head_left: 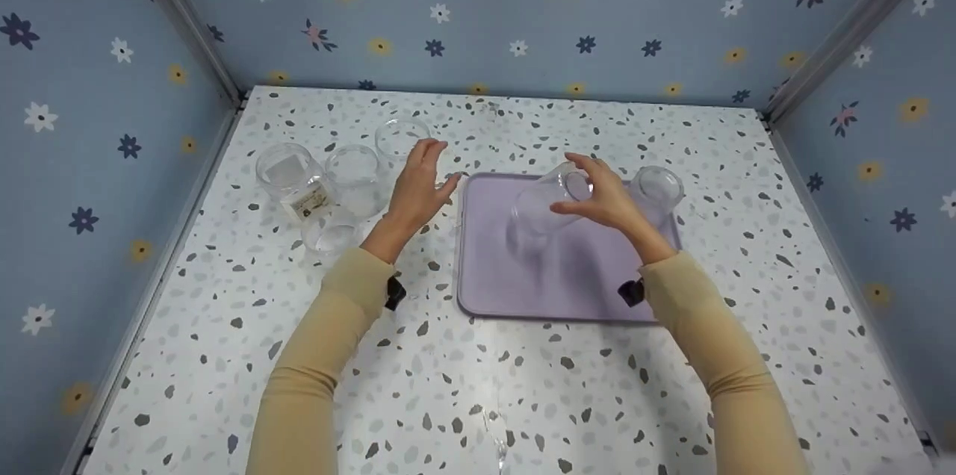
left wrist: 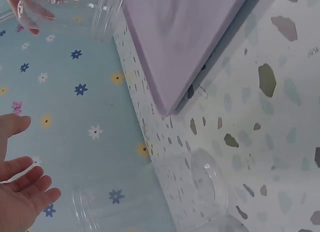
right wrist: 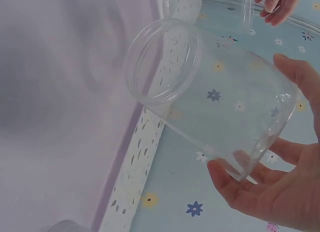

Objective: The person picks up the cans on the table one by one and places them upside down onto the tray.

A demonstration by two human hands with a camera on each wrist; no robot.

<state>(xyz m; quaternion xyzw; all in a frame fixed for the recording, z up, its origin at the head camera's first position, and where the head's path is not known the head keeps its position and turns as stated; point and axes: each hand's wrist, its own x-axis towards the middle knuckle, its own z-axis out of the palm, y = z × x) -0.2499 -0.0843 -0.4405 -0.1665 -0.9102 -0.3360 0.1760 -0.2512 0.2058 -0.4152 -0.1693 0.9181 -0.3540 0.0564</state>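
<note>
A clear jar [head_left: 539, 205] is in the right half of the head view, tilted over the upper part of the lilac tray [head_left: 497, 277], its ringed mouth toward the lower left. The right hand [head_left: 611, 200] holds it near the base: in the right wrist view the thumb lies along one side and the curled fingers press the other, pinching the wall between them. The jar looks light and stiff, probably thin plastic, and its smooth sides would likely be slippery. A broad grip around the body, low by the base as here, should suit it; a hard squeeze might dent the wall, and the ringed neck would give a second secure hold.

Left of the tray, the left hand [head_left: 415, 195] has its thumb apart from loosely bent fingers and holds nothing. Its fingertips overlap the edge of an upright-looking jar [head_left: 402, 137] in the head view; with such transparent walls, one cannot tell whether they touch.

Further left stand more clear jars, among them one with a printed label [head_left: 310, 200]. Another clear container [head_left: 657, 187] is at the tray's upper right corner. Flowered blue panels [head_left: 508, 16] enclose the speckled table [head_left: 478, 393].
</note>
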